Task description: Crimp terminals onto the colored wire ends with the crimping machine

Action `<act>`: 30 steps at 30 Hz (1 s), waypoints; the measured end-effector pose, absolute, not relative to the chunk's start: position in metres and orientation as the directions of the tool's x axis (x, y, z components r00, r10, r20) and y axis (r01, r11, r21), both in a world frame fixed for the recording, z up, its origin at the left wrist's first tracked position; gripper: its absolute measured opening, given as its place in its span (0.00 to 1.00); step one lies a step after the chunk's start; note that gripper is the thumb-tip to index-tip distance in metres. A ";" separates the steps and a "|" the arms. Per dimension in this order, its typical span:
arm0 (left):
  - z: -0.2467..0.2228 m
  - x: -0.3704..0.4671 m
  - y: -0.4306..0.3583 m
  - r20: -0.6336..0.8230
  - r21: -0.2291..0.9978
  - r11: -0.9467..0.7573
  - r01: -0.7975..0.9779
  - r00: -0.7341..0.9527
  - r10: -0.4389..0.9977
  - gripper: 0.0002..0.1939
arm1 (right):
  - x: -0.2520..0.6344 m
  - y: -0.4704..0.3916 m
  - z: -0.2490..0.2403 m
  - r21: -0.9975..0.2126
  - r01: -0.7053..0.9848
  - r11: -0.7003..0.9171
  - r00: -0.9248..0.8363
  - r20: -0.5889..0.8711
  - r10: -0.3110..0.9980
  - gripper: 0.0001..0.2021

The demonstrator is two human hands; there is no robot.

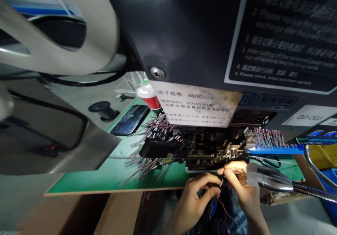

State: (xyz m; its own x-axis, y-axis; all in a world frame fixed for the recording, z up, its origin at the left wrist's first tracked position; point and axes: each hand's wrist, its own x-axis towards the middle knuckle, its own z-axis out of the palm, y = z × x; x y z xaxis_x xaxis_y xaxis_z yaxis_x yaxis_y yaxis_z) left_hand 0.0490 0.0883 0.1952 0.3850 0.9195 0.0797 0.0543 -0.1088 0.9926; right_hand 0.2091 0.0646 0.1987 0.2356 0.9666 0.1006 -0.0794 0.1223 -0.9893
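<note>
My left hand (198, 194) pinches a dark cable end with a pale sleeve (221, 181). Thin coloured wires (223, 208) hang from it below my fingers, red and yellow among them. Close by on the right, my right hand (240, 182) has its thumb and fingers closed at the same cable, on what look like its fine wire ends. Both hands are just in front of the metal crimping head (230, 152) of a dark terminal crimping machine (184, 35). A green wire tip shows near the head. My fingers partly hide the cable.
Bundles of coloured wires (147, 158) lie on the green tabletop (86, 182), beside a phone (130, 120) and a red cup (149, 96). More wires fill a blue tray (279, 150). Scissors (271, 161) and a gooseneck lamp (276, 179) are at the right. A black spool (102, 110) stands behind.
</note>
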 end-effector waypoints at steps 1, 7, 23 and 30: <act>0.195 0.050 0.088 0.099 0.989 -0.132 0.062 0.376 0.921 0.07 | 0.208 0.065 0.198 -0.991 -0.075 0.111 0.256 0.089 0.963 0.09; 0.194 0.051 0.089 0.160 0.980 -0.192 0.057 0.354 0.921 0.08 | 0.207 0.068 0.199 -0.996 -0.060 0.066 0.280 0.047 0.959 0.11; 0.194 0.051 0.089 0.159 0.977 -0.198 0.080 0.353 0.922 0.07 | 0.207 0.071 0.199 -0.998 -0.041 0.049 0.282 0.035 0.959 0.12; 0.192 0.044 0.088 0.166 0.965 -0.226 0.136 0.356 0.920 0.07 | 0.212 0.061 0.193 -0.993 -0.015 0.113 0.203 0.108 0.973 0.11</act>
State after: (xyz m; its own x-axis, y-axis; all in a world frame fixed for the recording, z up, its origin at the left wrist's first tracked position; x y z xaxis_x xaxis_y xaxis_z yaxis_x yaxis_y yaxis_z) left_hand 0.0441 0.0880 0.1918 0.3559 0.9197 0.1655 0.1360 -0.2262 0.9645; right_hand 0.2123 0.0613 0.1925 0.2027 0.9732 0.1082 -0.0146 0.1135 -0.9934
